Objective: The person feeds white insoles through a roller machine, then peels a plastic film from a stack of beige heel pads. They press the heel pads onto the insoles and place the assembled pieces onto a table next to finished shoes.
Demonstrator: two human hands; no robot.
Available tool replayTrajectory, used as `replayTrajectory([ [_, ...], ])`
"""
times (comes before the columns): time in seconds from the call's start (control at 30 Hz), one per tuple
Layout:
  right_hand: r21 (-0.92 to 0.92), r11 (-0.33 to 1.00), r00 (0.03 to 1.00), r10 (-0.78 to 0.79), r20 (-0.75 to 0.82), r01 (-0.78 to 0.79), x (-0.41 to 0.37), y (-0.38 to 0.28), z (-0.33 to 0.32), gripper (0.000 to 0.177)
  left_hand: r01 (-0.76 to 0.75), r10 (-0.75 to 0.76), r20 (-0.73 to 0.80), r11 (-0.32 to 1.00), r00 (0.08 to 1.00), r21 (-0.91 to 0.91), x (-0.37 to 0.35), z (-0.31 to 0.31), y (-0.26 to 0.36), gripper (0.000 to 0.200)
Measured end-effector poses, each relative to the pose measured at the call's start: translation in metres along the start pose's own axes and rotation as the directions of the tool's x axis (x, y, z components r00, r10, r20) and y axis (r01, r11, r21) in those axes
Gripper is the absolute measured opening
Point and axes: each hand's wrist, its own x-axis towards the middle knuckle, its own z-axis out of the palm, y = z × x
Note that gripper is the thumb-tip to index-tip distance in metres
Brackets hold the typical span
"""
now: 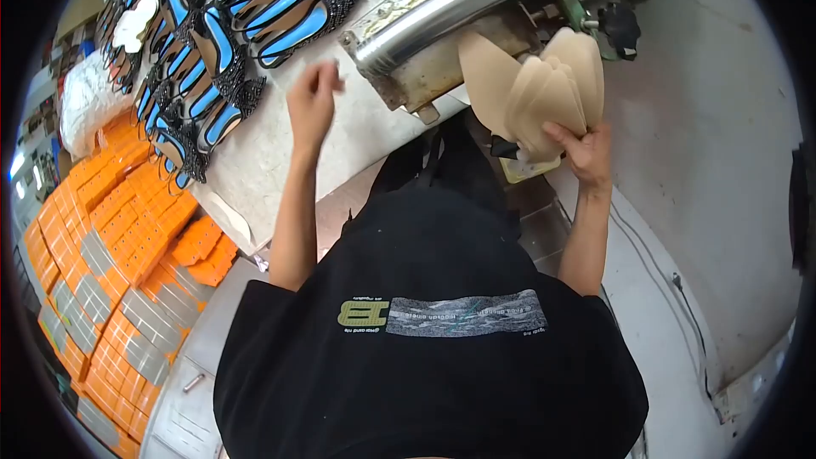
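Note:
My right hand (586, 153) grips a fanned stack of beige insoles (552, 98), with the thumb lying across their lower ends. One insole on the left side of the fan spreads away from the others, near the roller machine. My left hand (313, 102) is raised over the white table (263, 140), its fingers curled in and slightly blurred; nothing shows in it. Just ahead of that hand are rows of black pointed slingback shoes (310, 30) with blue strips inside. Between my hands stands the machine with its shiny metal roller (442, 17).
Orange boxes (127, 212) are stacked on the left, beside a clear plastic bag (89, 102). The machine's green frame (578, 21) and black knob (619, 30) stand near the wall at right. A cable (693, 331) runs along the floor there.

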Motion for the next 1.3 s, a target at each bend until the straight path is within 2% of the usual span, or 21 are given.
replayTrajectory([
  [0.07, 0.071, 0.997, 1.0, -0.005, 0.021, 0.003, 0.006, -0.016, 0.011, 0.034, -0.033, 0.053, 0.06, 0.955, 0.997, -0.296, 0.032, 0.007, 0.051, 0.04],
  [0.13, 0.036, 0.999, 1.0, -0.005, 0.001, 0.005, 0.005, -0.028, 0.022, 0.034, 0.102, -0.011, 0.252, 0.93, 0.968, -0.353, 0.064, 0.019, 0.089, 0.049],
  [0.17, 0.006, 1.0, 0.999, 0.004, -0.034, -0.004, 0.0, -0.035, 0.027, 0.033, 0.163, -0.022, 0.397, 0.932, 0.918, -0.325, 0.082, 0.024, 0.091, 0.031],
  [0.23, -0.052, 0.998, 0.994, 0.021, -0.108, -0.027, -0.014, -0.047, 0.032, 0.032, 0.469, -0.102, 0.72, 0.819, 0.686, -0.331, 0.124, 0.043, 0.1, 0.03],
  [0.33, -0.078, 0.996, 0.986, -0.059, -0.159, 0.047, -0.036, -0.037, 0.019, 0.031, 0.351, -0.002, 0.729, 0.877, 0.685, -0.327, 0.133, 0.042, 0.123, 0.028],
  [0.4, -0.16, 0.983, 0.975, -0.123, -0.184, 0.094, -0.05, -0.034, 0.011, 0.032, 0.303, 0.046, 0.599, 0.83, 0.8, -0.469, 0.136, 0.021, 0.144, 0.022],
  [0.47, -0.055, 0.997, 0.979, -0.07, -0.192, 0.061, -0.062, -0.037, 0.009, 0.041, -0.11, 0.302, 0.412, 0.897, 0.86, -0.428, 0.126, -0.02, 0.174, 0.018],
  [0.5, -0.048, 0.997, 0.982, -0.063, -0.176, 0.055, -0.067, -0.039, 0.007, 0.041, -0.105, 0.289, 0.403, 0.901, 0.868, -0.42, 0.115, -0.039, 0.176, 0.018],
  [0.53, -0.115, 0.991, 0.977, -0.085, -0.196, 0.063, -0.07, -0.041, 0.005, 0.044, -0.311, 0.405, 0.248, 0.887, 0.88, -0.342, 0.103, -0.059, 0.178, 0.017],
  [0.57, -0.18, 0.981, 0.97, -0.11, -0.217, 0.071, -0.071, -0.041, 0.005, 0.048, -0.496, 0.526, 0.105, 0.839, 0.844, -0.224, 0.09, -0.078, 0.179, 0.016],
  [0.63, -0.09, 0.99, 0.976, -0.12, -0.184, 0.105, -0.072, -0.037, 0.006, 0.049, -0.753, 0.758, -0.109, 0.652, 0.643, 0.088, 0.064, -0.108, 0.176, 0.015],
  [0.67, -0.01, 0.99, 0.977, -0.137, -0.164, 0.137, -0.073, -0.036, 0.007, 0.049, -0.747, 0.752, -0.113, 0.658, 0.649, 0.095, 0.048, -0.117, 0.166, 0.015],
  [0.73, 0.147, 0.971, 0.976, -0.173, -0.129, 0.191, -0.074, -0.035, 0.01, 0.05, -0.615, 0.816, 0.004, 0.433, 0.578, 0.659, 0.016, -0.12, 0.123, 0.006],
  [0.77, 0.144, 0.972, 0.978, -0.169, -0.119, 0.185, -0.074, -0.036, 0.013, 0.05, -0.678, 0.716, 0.15, 0.541, 0.682, 0.498, 0.013, -0.107, 0.093, 0.017],
  [0.8, 0.137, 0.974, 0.98, -0.169, -0.104, 0.182, -0.073, -0.037, 0.016, 0.051, -0.618, 0.75, 0.219, 0.303, 0.624, 0.725, 0.012, -0.082, 0.055, 0.014],
  [0.9, 0.116, 0.978, 0.984, -0.165, -0.069, 0.172, -0.072, -0.041, 0.026, 0.052, -0.601, 0.57, 0.275, 0.527, 0.774, 0.601, -0.021, -0.01, -0.053, 0.012],
  [0.97, 0.114, 0.977, 0.983, -0.171, -0.066, 0.178, -0.075, -0.042, 0.029, 0.053, -0.584, 0.464, 0.355, 0.64, 0.812, 0.5, -0.042, 0.018, -0.096, 0.012],
  [1.0, 0.119, 0.975, 0.981, -0.182, -0.062, 0.189, -0.076, -0.043, 0.029, 0.053, -0.584, 0.463, 0.356, 0.648, 0.812, 0.489, -0.048, 0.025, -0.105, 0.012],
  [1.07, 0.131, 0.969, 0.978, -0.204, -0.049, 0.209, -0.079, -0.044, 0.028, 0.055, -0.524, 0.384, 0.379, 0.746, 0.842, 0.411, -0.061, 0.035, -0.115, 0.013],
  [1.23, 0.146, 0.967, 0.977, -0.213, 0.006, 0.21, -0.083, -0.041, 0.03, 0.057, -0.553, 0.438, 0.387, 0.79, 0.811, 0.264, -0.072, 0.03, -0.095, 0.02],
  [1.3, 0.118, 0.982, 0.988, -0.151, 0.029, 0.147, -0.089, -0.04, 0.026, 0.06, -0.638, 0.542, 0.342, 0.694, 0.768, 0.333, -0.084, 0.024, -0.067, 0.026],
])
